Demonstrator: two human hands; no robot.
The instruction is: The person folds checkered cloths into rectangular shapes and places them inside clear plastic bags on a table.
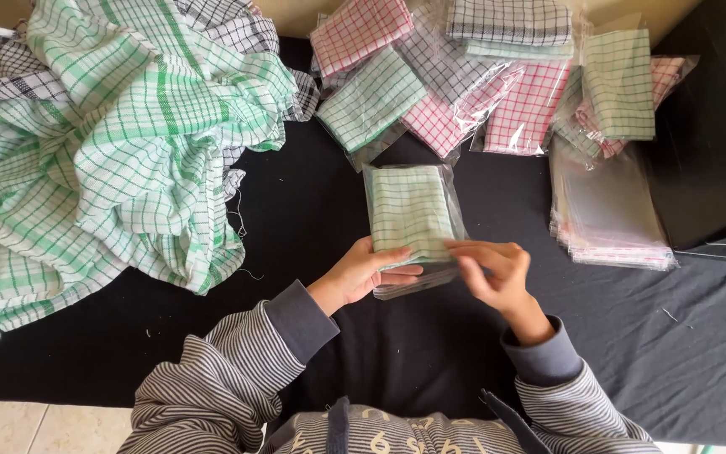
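Two hands at the near middle of the black table (313, 210), both on one clear plastic bag (413, 220) holding a folded green-checked cloth (409, 210). Left hand (363, 276) grips the bag's near left corner, fingers curled under, thumb on top. Right hand (491, 269) pinches the bag's near right edge, fingers pressed together on the plastic flap. Bag is rectangular, long side running near to far, lying on the table just beyond the hands.

Far middle and far right: a pile of bagged cloths (464, 84), same flat rectangular shape, overlapping; colours are pink check, green check and grey-black check. Right of the held bag: a stack of empty clear bags (607, 214), squared up, pinkish strip along the near edge. Far left: a heap of loose cloths (111, 151), mostly green-and-white check, some black-and-white check at the far edge, crumpled and spilling over the table's left side. Striped grey sleeves (237, 370) with dark cuffs at the near edge.
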